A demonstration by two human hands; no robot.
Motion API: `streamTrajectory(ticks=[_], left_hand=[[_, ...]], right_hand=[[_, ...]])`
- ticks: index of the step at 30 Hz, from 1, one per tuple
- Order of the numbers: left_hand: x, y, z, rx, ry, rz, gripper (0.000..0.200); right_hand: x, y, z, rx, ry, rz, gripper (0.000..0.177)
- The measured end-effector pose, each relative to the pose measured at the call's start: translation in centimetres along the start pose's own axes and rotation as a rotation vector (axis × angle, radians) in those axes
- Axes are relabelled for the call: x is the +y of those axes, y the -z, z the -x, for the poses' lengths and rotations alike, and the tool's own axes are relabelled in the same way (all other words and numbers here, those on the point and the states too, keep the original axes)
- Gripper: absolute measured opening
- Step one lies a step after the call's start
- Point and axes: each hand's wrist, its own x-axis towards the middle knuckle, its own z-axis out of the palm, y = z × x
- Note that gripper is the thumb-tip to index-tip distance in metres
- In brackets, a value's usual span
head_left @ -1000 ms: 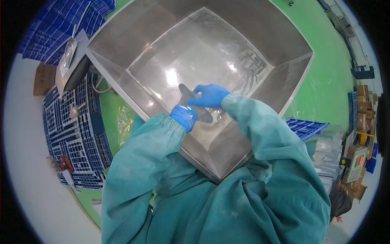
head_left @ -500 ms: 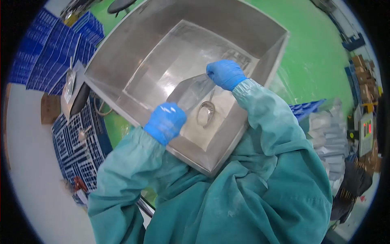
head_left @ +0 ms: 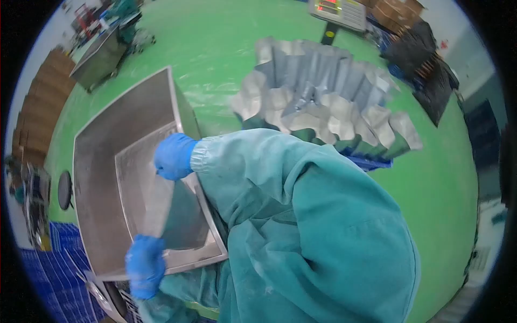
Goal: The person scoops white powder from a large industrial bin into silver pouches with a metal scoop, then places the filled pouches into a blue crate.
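Holding a clear pouch (head_left: 159, 207) stretched between both gloved hands, I have my right hand (head_left: 173, 156) pinched shut on one end of it and my left hand (head_left: 145, 266) closed tight around the other end. The pouch spans the gap from one hand to the other, hanging over the inside of the steel bin (head_left: 102, 161). As far as I can tell it is clear of the bin's floor (the film is see-through and a little blurred, so its edges are hard to trace). My right hand sits just beside the bin's rim on one side. My left hand is at a corner of the bin, right over the rim. Beyond my right sleeve (head_left: 280, 177), well apart from that hand, a heap of silver pouches (head_left: 323, 91) lies above the green floor (head_left: 231, 48), with a blue crate (head_left: 371, 161) showing beneath it. Past the heap stands a scale (head_left: 338, 9) with a red display. Near my left hand, on its outer side, are stacked crates (head_left: 48, 269). A second bin (head_left: 102, 51) stands far beyond my right hand.
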Motion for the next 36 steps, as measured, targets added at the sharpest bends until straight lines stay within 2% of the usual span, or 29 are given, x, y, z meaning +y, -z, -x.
streamTrajectory(ticks=[1,3,5,7,9,11,12,14,16,17,18,19,21,23,25,26,27,29,31,32,36], left_hand=[[-0.6,2.1,0.0,0.049,0.016,-0.059,0.011],[-2.7,5.6,-0.1,0.217,-0.010,0.174,0.019],[-0.3,10.8,-2.4,0.343,0.281,0.920,0.024],[1.5,16.1,-4.8,0.305,-0.246,0.016,0.028],[2.0,19.2,-8.2,0.387,-0.253,0.025,0.034],[3.6,20.8,-11.4,0.463,-0.254,0.169,0.032],[2.9,21.5,-14.0,0.477,-0.241,0.168,0.032],[0.7,22.9,-20.7,0.495,-0.468,0.013,0.035],[0.4,22.8,-26.8,0.466,-0.596,-0.094,0.036],[2.7,21.9,-29.5,0.434,-0.613,-0.125,0.035],[4.2,20.5,-31.7,0.392,-0.602,-0.027,0.033],[5.7,18.9,-33.5,0.346,-0.588,0.072,0.032],[9.9,16.0,-35.3,0.299,-0.674,0.219,0.030],[10.9,12.1,-38.7,0.314,-0.733,0.240,0.028],[9.9,7.0,-43.5,0.266,-0.843,0.059,0.024],[10.5,4.4,-44.2,0.162,-0.681,0.003,0.023],[11.5,2.0,-44.2,0.061,-0.519,-0.053,0.022],[13.2,-2.5,-43.8,-0.082,-0.365,-0.290,0.023],[11.3,-8.5,-45.3,-0.131,-0.365,-0.210,0.029],[11.3,-8.6,-45.1,-0.136,-0.362,-0.214,0.029],[10.8,-7.0,-42.2,0.048,-0.443,0.159,0.043]], right_hand=[[-0.3,2.2,1.0,0.024,-0.022,0.004,0.022],[-1.3,6.9,2.8,0.242,0.020,-0.056,0.023],[-1.9,12.0,5.3,0.396,0.054,-0.009,0.025],[-2.0,17.1,7.9,0.527,0.036,-0.004,0.028],[-1.5,21.9,9.8,0.691,0.107,-0.023,0.028],[-1.2,27.1,12.1,0.820,0.184,0.021,0.025],[-1.4,29.0,12.8,0.798,0.107,-0.116,0.025],[-0.2,31.9,14.2,0.803,0.065,-0.150,0.025],[1.2,33.9,15.4,0.824,0.108,-0.049,0.025],[1.3,34.4,15.8,0.845,-0.110,0.050,0.024],[1.7,34.8,16.2,0.860,-0.328,0.151,0.023],[2.5,35.0,16.5,0.853,-0.322,0.151,0.023],[4.9,34.7,17.3,0.788,-0.594,0.288,0.022],[11.5,33.5,19.0,0.711,-0.565,0.322,0.025],[17.1,29.9,19.4,0.640,-0.489,0.428,0.030],[19.0,27.0,19.6,0.608,-0.635,0.299,0.029],[19.8,24.6,19.6,0.484,-0.733,0.448,0.027],[24.9,18.7,19.8,0.235,-0.801,0.482,0.028],[26.7,14.5,20.1,0.160,-0.873,0.362,0.030],[26.4,14.6,20.2,0.160,-0.870,0.355,0.030],[25.0,16.6,19.7,0.257,-0.784,0.310,0.033]])
